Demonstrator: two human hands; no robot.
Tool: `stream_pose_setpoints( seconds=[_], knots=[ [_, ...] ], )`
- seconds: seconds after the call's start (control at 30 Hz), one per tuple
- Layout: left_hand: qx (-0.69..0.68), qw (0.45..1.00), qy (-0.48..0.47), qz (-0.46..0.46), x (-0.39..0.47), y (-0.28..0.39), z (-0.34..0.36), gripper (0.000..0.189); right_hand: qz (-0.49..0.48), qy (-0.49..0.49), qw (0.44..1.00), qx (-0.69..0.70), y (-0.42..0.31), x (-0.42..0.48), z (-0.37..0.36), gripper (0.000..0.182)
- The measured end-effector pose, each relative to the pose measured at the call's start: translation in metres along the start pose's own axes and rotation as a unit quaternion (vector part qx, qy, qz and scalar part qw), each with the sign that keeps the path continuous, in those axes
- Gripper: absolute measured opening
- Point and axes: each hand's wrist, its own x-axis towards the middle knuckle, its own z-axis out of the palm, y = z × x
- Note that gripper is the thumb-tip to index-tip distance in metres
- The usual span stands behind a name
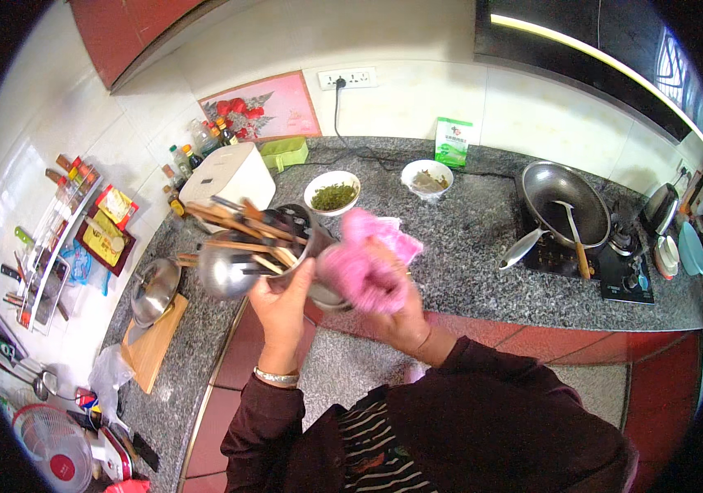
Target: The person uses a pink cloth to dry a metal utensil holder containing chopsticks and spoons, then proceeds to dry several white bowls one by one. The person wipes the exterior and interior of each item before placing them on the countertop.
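My left hand (280,302) grips a metal utensil holder (322,237), tilted so its mouth faces left. Wooden chopsticks (219,217), dark-handled utensils and a shiny steel ladle (222,271) stick out of the mouth. In my right hand (404,314) is a bunched pink cloth (367,271), blurred and close against the holder's base end. The cloth hides part of the holder and some of my fingers. Behind it on the counter lies another pink piece of cloth (406,240).
Along the granite counter (468,246) stand a bowl of chopped greens (334,196), a second bowl (427,179), a green-white packet (452,142) and a white appliance (231,175). A wok (564,203) with a spatula sits right. Left are a metal lid (156,289) and a cutting board (154,351).
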Motion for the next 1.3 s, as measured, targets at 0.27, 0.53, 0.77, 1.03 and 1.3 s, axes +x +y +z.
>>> stream_pose_setpoints(
  seconds=[0.27, 0.53, 0.77, 1.03, 1.3],
  knots=[
    [-0.082, 0.983, -0.137, -0.092, 0.041, -0.026, 0.012, 0.041, 0.163, -0.165, 0.957, -0.174, 0.035, 0.101, -0.067, 0.046],
    [0.101, 0.876, -0.453, -0.136, 0.089, -0.114, 0.034, 0.046, 0.045, -0.138, 0.953, -0.267, 0.114, 0.083, -0.142, 0.056],
    [0.082, 0.774, -0.613, -0.135, 0.123, -0.182, 0.099, 0.056, 0.083, 0.056, 0.98, -0.174, 0.112, 0.05, -0.181, 0.057],
    [0.102, 0.657, -0.733, -0.145, 0.158, -0.266, 0.139, 0.061, 0.055, 0.223, 0.872, -0.432, 0.088, 0.044, -0.165, 0.034],
    [0.11, 0.707, -0.689, -0.116, 0.19, -0.268, 0.13, 0.056, 0.019, 0.484, 0.824, 0.294, 0.183, 0.004, -0.111, 0.032]
  ],
)
